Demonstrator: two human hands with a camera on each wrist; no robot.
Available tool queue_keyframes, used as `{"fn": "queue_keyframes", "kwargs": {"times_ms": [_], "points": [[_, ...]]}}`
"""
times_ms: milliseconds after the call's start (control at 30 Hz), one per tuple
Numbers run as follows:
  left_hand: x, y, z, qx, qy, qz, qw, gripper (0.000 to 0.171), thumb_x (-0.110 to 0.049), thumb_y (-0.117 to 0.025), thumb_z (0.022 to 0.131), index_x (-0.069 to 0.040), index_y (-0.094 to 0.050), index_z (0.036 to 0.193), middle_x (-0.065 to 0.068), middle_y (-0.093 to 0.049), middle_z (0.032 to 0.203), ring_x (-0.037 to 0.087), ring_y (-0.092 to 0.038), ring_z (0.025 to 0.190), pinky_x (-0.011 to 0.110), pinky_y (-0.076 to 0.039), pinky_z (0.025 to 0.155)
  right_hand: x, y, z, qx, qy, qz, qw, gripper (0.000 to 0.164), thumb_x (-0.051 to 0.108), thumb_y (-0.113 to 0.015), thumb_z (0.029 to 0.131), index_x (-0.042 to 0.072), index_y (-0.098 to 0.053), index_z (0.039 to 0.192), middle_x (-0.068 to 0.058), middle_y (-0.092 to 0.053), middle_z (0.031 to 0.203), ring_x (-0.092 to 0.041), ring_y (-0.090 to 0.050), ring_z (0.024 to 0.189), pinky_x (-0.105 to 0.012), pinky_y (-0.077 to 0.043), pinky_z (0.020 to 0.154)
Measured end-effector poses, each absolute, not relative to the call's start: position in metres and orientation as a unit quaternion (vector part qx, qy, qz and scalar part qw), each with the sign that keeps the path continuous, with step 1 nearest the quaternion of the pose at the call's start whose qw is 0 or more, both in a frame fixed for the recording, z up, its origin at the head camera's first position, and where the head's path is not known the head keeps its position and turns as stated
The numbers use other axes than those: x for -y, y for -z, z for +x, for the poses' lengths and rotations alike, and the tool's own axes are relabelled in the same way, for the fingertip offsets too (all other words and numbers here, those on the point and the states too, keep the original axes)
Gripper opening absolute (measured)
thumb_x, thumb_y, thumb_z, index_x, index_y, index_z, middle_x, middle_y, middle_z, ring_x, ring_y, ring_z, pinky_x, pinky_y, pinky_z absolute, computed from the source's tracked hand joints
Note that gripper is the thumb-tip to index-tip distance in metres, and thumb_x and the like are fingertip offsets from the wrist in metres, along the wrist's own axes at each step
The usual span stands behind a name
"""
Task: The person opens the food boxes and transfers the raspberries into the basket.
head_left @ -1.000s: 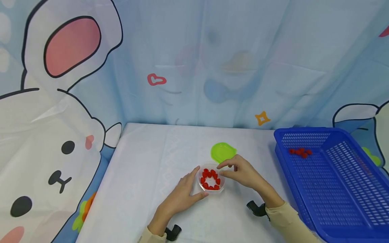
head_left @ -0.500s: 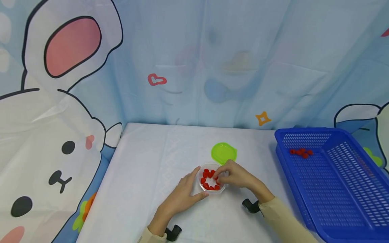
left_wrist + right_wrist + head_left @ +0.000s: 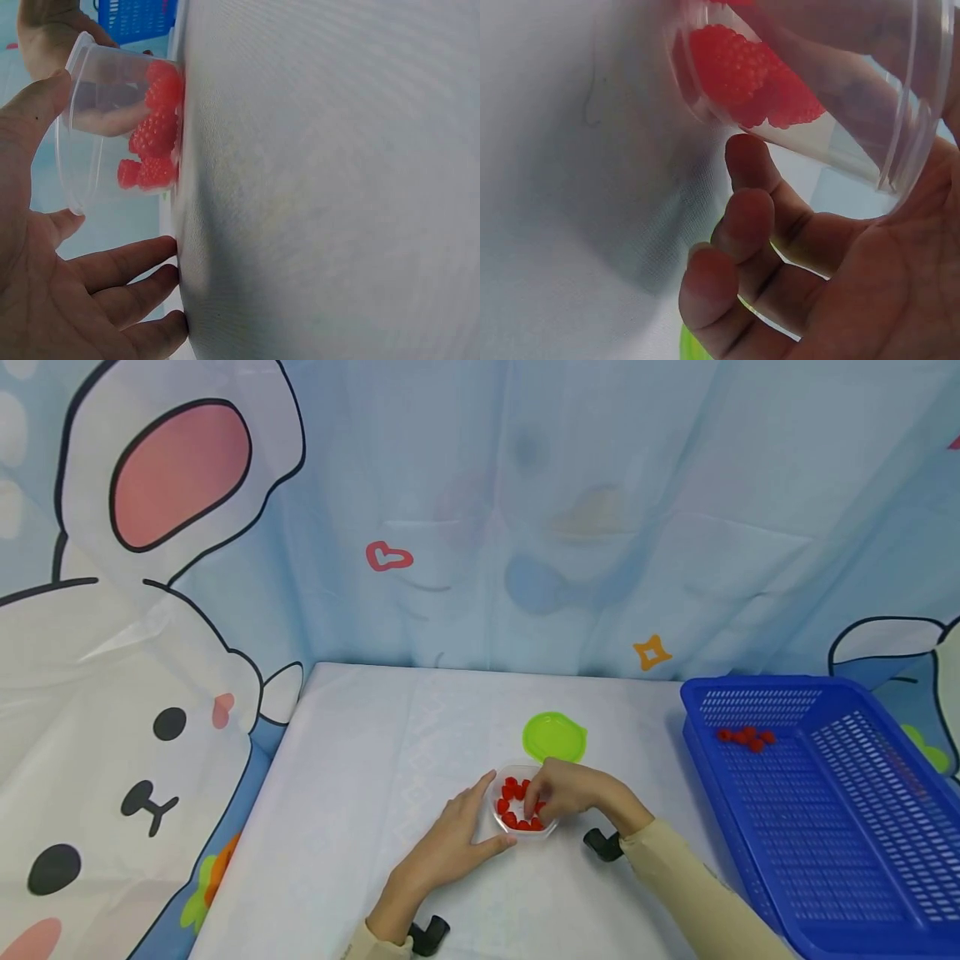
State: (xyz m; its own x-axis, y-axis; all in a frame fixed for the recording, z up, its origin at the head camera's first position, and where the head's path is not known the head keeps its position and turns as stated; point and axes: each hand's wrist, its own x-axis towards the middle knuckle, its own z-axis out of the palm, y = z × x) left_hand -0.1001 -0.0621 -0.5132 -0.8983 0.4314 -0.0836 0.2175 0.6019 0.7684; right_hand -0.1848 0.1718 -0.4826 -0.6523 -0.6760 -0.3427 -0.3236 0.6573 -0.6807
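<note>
A small clear plastic cup (image 3: 553, 827) stands on the white cloth, with several red raspberries (image 3: 156, 131) ringed around its bottom. My left hand (image 3: 442, 847) is at its left side, thumb and index finger touching the rim and the other fingers spread on the cloth. From the right, my right hand (image 3: 573, 789) reaches into the cup, thumb and index finger down among the raspberries (image 3: 727, 64). Its other fingers are bent outside the cup wall. The right fingertips are hidden, and I cannot tell whether they pinch a raspberry.
A bright green lid (image 3: 553, 737) lies just behind the cup. At the right stands a blue plastic basket (image 3: 847, 827), with several red raspberries (image 3: 750, 737) in its far left corner. A printed cloth (image 3: 480, 527) hangs along the table's back edge.
My right hand has moved left and down from the cup's right rim into the cup. My left hand and the cup have stayed in place.
</note>
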Motion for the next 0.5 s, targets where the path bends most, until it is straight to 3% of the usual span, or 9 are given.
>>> {"fn": "queue_keyframes", "kwargs": {"times_ms": [500], "points": [[0.0615,0.5144,-0.1002,-0.886,-0.406,0.184,0.131,0.094,-0.066,-0.063,0.088,-0.031,-0.014,0.161,0.008,-0.034,0.157,0.030,-0.033,0.143,0.054,-0.034,0.111,-0.1747,0.4843,-0.1871,-0.849,0.299,-0.316,0.301,0.014,0.001,-0.078,0.080,0.015,-0.079,0.081,0.007,-0.066,0.079,-0.016,-0.053,0.081,-0.026,-0.052,0.064]]}}
